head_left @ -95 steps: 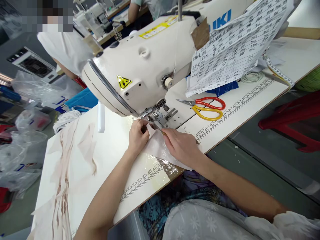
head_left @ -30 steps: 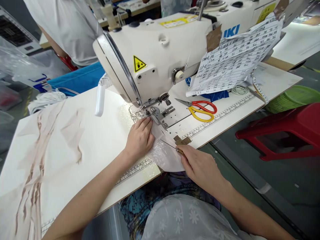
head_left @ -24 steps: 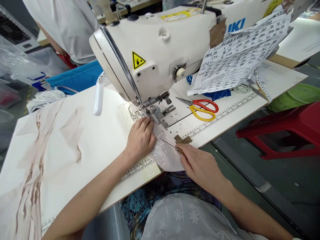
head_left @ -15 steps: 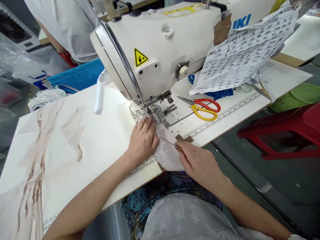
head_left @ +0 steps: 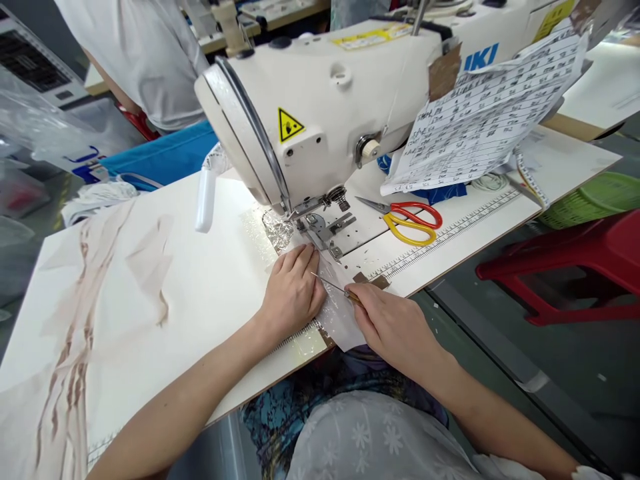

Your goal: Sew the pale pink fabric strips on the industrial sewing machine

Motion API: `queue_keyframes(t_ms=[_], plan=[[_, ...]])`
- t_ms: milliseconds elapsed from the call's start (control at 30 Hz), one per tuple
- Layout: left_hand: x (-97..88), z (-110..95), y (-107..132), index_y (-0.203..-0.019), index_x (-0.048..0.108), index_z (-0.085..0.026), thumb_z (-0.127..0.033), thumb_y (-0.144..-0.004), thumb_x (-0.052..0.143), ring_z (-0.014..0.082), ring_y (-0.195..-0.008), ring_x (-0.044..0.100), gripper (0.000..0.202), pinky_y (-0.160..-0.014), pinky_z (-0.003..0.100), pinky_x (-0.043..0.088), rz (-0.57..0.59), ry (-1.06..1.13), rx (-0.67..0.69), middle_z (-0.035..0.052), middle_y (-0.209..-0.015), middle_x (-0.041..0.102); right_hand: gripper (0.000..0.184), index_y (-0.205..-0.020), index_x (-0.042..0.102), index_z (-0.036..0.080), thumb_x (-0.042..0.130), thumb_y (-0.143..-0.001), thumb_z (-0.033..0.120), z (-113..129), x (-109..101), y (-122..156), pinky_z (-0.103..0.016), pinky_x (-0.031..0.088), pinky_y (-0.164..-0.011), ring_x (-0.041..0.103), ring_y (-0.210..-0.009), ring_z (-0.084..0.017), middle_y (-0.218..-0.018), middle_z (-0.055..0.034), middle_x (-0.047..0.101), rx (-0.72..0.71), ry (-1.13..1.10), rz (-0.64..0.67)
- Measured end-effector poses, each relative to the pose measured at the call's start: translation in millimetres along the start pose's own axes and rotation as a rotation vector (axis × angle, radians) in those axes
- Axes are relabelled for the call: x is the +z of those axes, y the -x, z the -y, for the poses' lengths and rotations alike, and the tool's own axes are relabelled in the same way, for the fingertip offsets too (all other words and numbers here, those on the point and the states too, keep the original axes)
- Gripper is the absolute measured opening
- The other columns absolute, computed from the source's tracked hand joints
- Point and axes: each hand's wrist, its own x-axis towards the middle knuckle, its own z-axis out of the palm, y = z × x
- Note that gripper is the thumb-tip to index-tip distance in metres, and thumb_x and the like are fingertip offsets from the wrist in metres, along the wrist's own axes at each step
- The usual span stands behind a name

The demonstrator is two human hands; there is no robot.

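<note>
In the head view, the person's left hand (head_left: pixel 295 293) is lying open, palm down with the fingers held together. It is pressing on a small piece of thin white fabric (head_left: pixel 341 325), which is resting at the near edge of the white counter (head_left: pixel 215 287), just in front of the metal presser foot (head_left: pixel 320 227) of the large cream-white sewing machine (head_left: pixel 340 100). The right hand (head_left: pixel 395 327) is gripping a thin metal pointed tool (head_left: pixel 333 287) by its brownish handle. The tool's shaft is lying across the fabric, and its tip is pointing at the fingertips of the left hand, just beside them. A patch of crinkled clear film (head_left: pixel 277 230) is sitting to the left of the presser foot. Scissors with one red and one yellow handle (head_left: pixel 413 220) are lying on the counter to the right of the machine's needle area, well apart from both hands. Above them, a white paper sheet with rows of handwriting (head_left: pixel 490 113) is hanging off the machine's arm. A long beige cloth (head_left: pixel 85 313) is draping over the counter's left part. Beyond the machine another person in a white shirt (head_left: pixel 145 60) is standing, and a red plastic stool (head_left: pixel 575 267) and a green basket (head_left: pixel 590 197) are sitting on the right.
</note>
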Motion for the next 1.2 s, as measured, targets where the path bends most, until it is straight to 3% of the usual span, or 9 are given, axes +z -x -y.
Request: queue_keyframes(t_ms=[433, 633, 867, 1200], plan=[[4.4, 9.8, -3.9, -0.132, 0.055, -0.006, -0.021, -0.092, 0.044, 0.0343, -0.129, 0.049, 0.044, -0.104, 0.050, 0.045, -0.022, -0.011, -0.033, 0.0219, -0.136, 0.056, 0.022, -0.110, 0.058, 0.015, 0.041, -0.097, 0.012, 5.6, 3.2, -17.9, -0.026, 0.042, -0.053, 0.071, -0.070, -0.018, -0.088, -0.0068, 0.075, 0.010, 0.022, 0.019], [1.4, 14.2, -8.7, -0.131, 0.055, -0.009, -0.022, -0.092, 0.045, 0.0336, -0.110, 0.054, 0.043, -0.092, 0.050, 0.049, 0.018, -0.063, -0.111, 0.0196, -0.122, 0.058, 0.021, -0.109, 0.059, 0.016, 0.043, -0.096, 0.014, 10.2, 3.4, -27.8, -0.025, 0.042, -0.056, 0.072, -0.073, -0.019, -0.093, -0.0079, 0.077, 0.056, 0.028, 0.061], [0.3, 30.6, -9.9, -0.128, 0.059, -0.014, -0.012, -0.090, 0.043, 0.0335, -0.123, 0.049, 0.041, -0.097, 0.050, 0.046, 0.005, -0.067, -0.079, 0.0162, -0.128, 0.061, 0.024, -0.112, 0.060, 0.014, 0.044, -0.095, 0.014, 15.8, 6.2, -19.1, -0.026, 0.044, -0.055, 0.072, -0.070, -0.019, -0.092, -0.0078, 0.078, 0.081, -0.060, 0.047], [0.4, 9.0, -5.2, -0.126, 0.060, -0.009, -0.022, -0.094, 0.043, 0.0309, -0.128, 0.051, 0.038, -0.103, 0.045, 0.044, -0.012, -0.065, 0.002, 0.0165, -0.133, 0.061, 0.023, -0.111, 0.062, 0.014, 0.045, -0.095, 0.014, 14.5, 2.9, -14.1, -0.026, 0.044, -0.054, 0.072, -0.069, -0.020, -0.090, -0.0075, 0.077, 0.098, -0.104, 0.058]])
